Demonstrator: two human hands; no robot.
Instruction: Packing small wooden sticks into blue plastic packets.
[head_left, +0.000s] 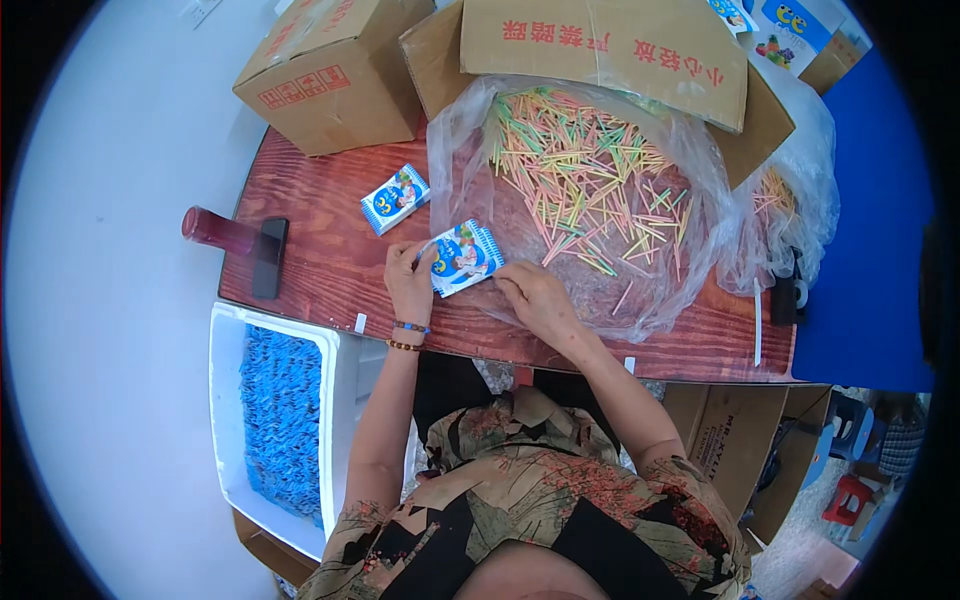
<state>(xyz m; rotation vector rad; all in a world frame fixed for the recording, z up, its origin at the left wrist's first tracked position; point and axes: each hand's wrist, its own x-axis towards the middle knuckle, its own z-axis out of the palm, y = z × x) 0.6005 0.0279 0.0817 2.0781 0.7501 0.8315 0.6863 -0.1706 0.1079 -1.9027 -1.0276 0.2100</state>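
My left hand (pixel 409 275) grips the left end of a small blue-and-white printed packet (pixel 462 257) held just above the red-brown wooden table (pixel 320 215). My right hand (pixel 530 295) touches the packet's lower right corner, fingers bent, resting on the clear plastic sheet (pixel 600 300). On that sheet, right behind the packet, lies a heap of thin pastel sticks (pixel 590 180) in pink, green and yellow. A second packet of the same kind (pixel 395 198) lies alone on the table to the left.
A white foam box (pixel 225 400) full of blue packets stands at my left below the table. A dark phone (pixel 269 257) and a red bottle (pixel 213 230) sit at the table's left edge. Cardboard boxes (pixel 330 70) line the back; another bag of sticks (pixel 780 195) is at right.
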